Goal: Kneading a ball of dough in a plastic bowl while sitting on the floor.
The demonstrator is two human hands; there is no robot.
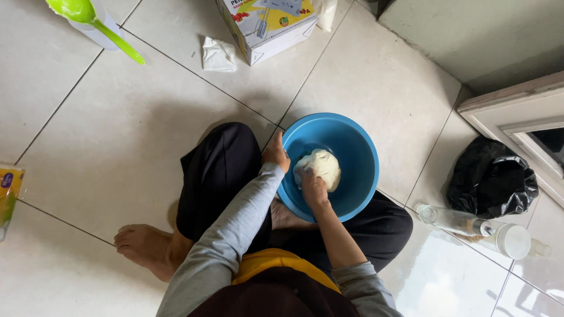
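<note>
A round blue bowl (358, 154) rests on the tiled floor between my crossed legs. A pale lump of dough (324, 165) lies inside it. My left hand (276, 154) grips the bowl's near-left rim. My right hand (311, 185) reaches into the bowl, pressed against the dough, fingers partly coated with it. I sit on the floor in black trousers, with a bare foot (141, 246) out to the left.
A green spoon (88, 17) lies across a white cup at top left. A cardboard box (267, 26) and crumpled white tissue (218, 54) sit at the top. At right are a black plastic bag (490, 179), a clear bottle (449, 220), a white lid (513, 240) and a door frame (517, 114).
</note>
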